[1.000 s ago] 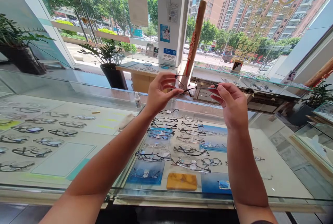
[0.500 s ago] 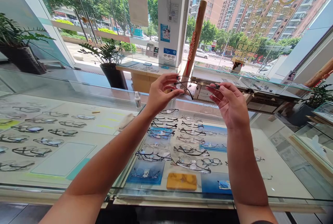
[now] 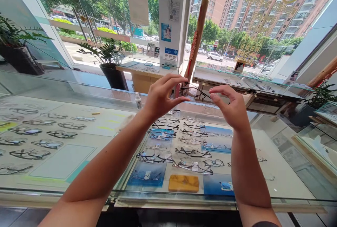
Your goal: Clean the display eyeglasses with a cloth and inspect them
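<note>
— Held in the air above the far edge of the glass display counter (image 3: 86,188): thin black-framed glasses (image 3: 196,91), between both hands.

— Grip of the left hand (image 3: 160,97)?

— Pinching the left end of the frame, thumb and fingers curled around.

— And the right hand (image 3: 231,109)?

— Fingertips pressed together at the right side of the frame; contact hard to tell exactly.

— Below?

— Rows of spectacles (image 3: 193,152) under the glass, a yellow case (image 3: 183,183) near, a small bottle (image 3: 138,101) at left.
</note>
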A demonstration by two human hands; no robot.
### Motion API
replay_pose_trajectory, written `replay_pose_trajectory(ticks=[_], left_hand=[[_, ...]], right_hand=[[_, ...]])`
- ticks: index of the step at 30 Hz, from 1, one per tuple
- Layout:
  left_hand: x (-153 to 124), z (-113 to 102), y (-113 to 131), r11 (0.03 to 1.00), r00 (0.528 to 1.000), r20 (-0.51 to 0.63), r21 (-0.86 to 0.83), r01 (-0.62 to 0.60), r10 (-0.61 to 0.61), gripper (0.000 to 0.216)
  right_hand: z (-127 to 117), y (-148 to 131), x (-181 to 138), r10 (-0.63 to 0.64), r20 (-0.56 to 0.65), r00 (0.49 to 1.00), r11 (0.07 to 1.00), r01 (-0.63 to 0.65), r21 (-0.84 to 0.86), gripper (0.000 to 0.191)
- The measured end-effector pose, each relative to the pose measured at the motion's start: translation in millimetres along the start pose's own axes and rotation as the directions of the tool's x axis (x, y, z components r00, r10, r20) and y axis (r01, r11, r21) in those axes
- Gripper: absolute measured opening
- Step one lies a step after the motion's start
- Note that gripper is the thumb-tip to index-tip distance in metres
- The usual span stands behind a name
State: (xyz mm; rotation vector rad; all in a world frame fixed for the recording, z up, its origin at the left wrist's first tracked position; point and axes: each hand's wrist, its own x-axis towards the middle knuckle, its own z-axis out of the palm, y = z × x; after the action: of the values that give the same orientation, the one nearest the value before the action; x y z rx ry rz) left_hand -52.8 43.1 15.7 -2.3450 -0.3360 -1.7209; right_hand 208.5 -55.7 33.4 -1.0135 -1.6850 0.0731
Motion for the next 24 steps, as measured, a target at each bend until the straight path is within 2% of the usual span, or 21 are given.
replay_pose_trajectory(ticks=[4,8,15,24], left_hand=[[0,1,6,0.999,0.997,0.071,0.047,-0.026,0.023,0.054],[1,0,9,0.999,0.996,0.086,0.041,-0.035,0.032,0.054],[3,-3,13,0.996,0.988,0.132,-0.034,0.084,-0.079,0.054],[5,-5,18,0.982,0.984,0.119,-0.119,0.149,-0.135,0.057]], right_hand=[[5,-4,-1,-0.014,0.087,0.996,1.000,0.015,-0.009,0.013],[5,-1,0,-0.011,0.122,0.992,1.000,0.012,-0.011,0.012],[5,-1,0,0.019,0.160,0.987,0.998,-0.029,0.061,0.015],[5,-4,0,0.039,0.161,0.986,0.993,-0.057,0.105,0.015]])
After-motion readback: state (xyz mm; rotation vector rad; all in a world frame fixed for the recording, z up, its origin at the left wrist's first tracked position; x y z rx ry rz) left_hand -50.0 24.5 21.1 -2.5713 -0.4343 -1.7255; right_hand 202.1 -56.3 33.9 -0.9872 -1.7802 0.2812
